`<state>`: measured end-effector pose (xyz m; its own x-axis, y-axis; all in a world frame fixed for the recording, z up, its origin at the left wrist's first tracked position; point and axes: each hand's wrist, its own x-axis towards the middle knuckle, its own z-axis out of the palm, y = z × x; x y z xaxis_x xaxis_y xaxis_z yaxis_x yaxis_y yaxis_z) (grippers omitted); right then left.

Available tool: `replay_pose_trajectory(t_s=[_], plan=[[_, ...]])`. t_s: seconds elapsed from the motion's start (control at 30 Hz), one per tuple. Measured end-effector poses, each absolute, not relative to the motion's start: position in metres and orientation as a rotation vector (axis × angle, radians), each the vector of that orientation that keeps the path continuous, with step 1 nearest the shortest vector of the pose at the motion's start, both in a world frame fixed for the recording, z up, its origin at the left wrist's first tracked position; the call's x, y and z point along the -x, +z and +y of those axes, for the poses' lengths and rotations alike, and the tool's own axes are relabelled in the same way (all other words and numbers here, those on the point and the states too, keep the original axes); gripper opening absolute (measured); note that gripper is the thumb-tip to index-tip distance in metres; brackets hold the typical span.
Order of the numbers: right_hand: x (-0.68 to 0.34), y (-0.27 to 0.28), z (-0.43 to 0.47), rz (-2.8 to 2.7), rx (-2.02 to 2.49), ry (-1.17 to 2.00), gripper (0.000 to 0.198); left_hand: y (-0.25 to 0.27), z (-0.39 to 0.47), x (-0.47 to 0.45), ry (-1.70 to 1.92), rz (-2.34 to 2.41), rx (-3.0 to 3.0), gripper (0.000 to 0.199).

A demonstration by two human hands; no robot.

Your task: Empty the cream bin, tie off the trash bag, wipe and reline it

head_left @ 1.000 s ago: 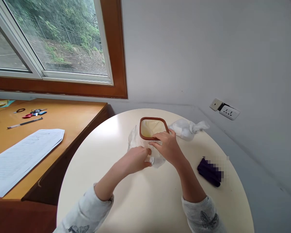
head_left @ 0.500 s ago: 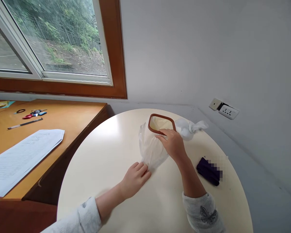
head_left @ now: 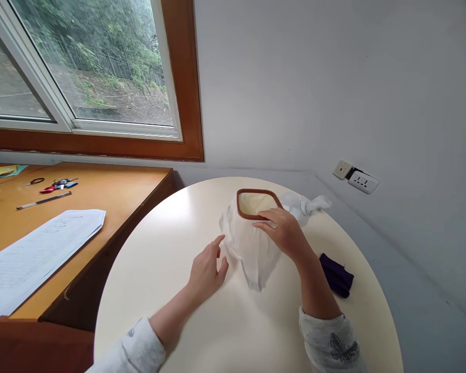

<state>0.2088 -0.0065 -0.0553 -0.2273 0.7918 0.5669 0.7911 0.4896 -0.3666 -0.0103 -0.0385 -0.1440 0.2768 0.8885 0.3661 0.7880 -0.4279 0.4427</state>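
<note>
A small bin with a brown rim (head_left: pixel 256 191) stands on the round table, its cream inside lined with clear plastic. A thin whitish plastic bag (head_left: pixel 252 254) hangs down around its outside and spreads to a point on the tabletop. My right hand (head_left: pixel 283 230) grips the near right part of the rim, thumb outside and fingers over the edge. Just left of the bag, my left hand (head_left: pixel 207 267) is open, index finger stretched toward the plastic and thumb apart. Whether the index fingertip touches the bag I cannot tell.
Behind my right hand lies a knotted white plastic bag (head_left: pixel 306 205). A dark purple folded cloth (head_left: pixel 336 275) rests at the right of the round table (head_left: pixel 151 290). On the wooden desk (head_left: pixel 128 189) are papers (head_left: pixel 46 254), a pen (head_left: pixel 44 200) and keys (head_left: pixel 60 185).
My left hand has let go of the bag's lower edge and moved up and left, its fingers opening. The bag's loose end now hangs free. My right hand stays at the rim.
</note>
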Motion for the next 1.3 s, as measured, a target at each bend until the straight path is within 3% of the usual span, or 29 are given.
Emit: replay_pose_trajectory(t_s=[0.07, 0.17, 0.4, 0.67, 1.3], plan=[[-0.205, -0.054, -0.009, -2.073, 1.242, 0.076, 0.016, -0.145, -0.034, 0.011, 0.732, 1.585, -2.343, 0.05], [-0.202, -0.054, -0.015, -2.131, 1.181, 0.137, 0.012, -0.15, -0.03, 0.012, 0.534, 1.582, -2.36, 0.042], [-0.234, -0.049, -0.041, -2.244, 1.346, 0.059, 0.013, -0.153, -0.031, 0.015, 0.339, 1.58, -2.446, 0.042], [-0.313, -0.06, -0.06, -2.137, 1.497, 0.13, 0.023, -0.151, -0.031, 0.018, 0.352, 1.582, -2.367, 0.051], [-0.377, -0.061, -0.063, -2.095, 1.746, 0.065, 0.02, -0.149, -0.031, 0.018, 0.359, 1.606, -2.292, 0.038]])
